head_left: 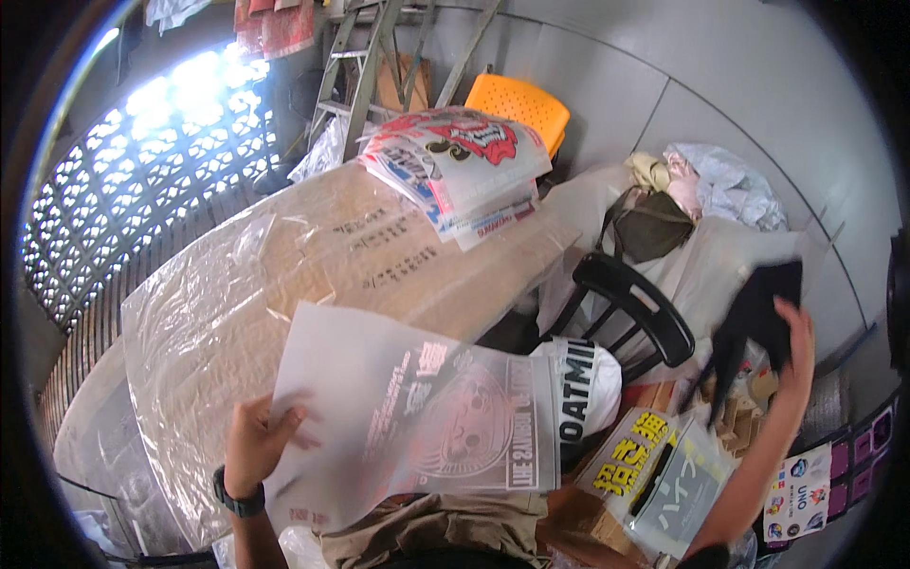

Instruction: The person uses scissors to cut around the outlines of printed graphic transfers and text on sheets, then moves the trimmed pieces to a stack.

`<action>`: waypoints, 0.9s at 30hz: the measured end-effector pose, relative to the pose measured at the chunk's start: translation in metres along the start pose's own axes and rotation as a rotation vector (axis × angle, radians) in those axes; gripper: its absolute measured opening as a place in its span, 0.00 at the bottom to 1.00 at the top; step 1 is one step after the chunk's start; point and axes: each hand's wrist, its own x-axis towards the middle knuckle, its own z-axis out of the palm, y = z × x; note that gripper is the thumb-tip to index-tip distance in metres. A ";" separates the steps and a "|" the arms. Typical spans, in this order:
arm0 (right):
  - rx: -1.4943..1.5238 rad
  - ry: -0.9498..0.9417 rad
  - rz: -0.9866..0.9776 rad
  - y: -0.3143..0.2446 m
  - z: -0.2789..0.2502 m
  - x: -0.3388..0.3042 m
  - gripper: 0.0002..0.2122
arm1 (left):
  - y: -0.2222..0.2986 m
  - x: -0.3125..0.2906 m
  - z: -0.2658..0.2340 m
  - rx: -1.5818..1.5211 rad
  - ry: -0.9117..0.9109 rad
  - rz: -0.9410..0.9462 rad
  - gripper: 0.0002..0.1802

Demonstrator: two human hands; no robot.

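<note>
Printed sheet [408, 408] at left, black cloth [763, 299] at right

The left hand [258, 441] pinches the sheet's left edge, thumb on top — fingers nearly closed. The right hand [798, 332], raised, has fingers bent upon the blurred cloth; how tightly, I cannot tell. Between the hands, farther from the body, stands a black chair [640, 303]; nearer, the sheet partly covers a white bundle [597, 384]. Beyond the left hand is a plastic-covered table [313, 256] bearing stacked prints [464, 171] — and printed packages [678, 498] lie left of the right forearm.
</note>
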 end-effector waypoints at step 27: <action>0.711 -0.048 0.293 -0.028 0.593 0.104 0.21 | 0.008 0.011 -0.005 0.326 0.007 -0.146 0.13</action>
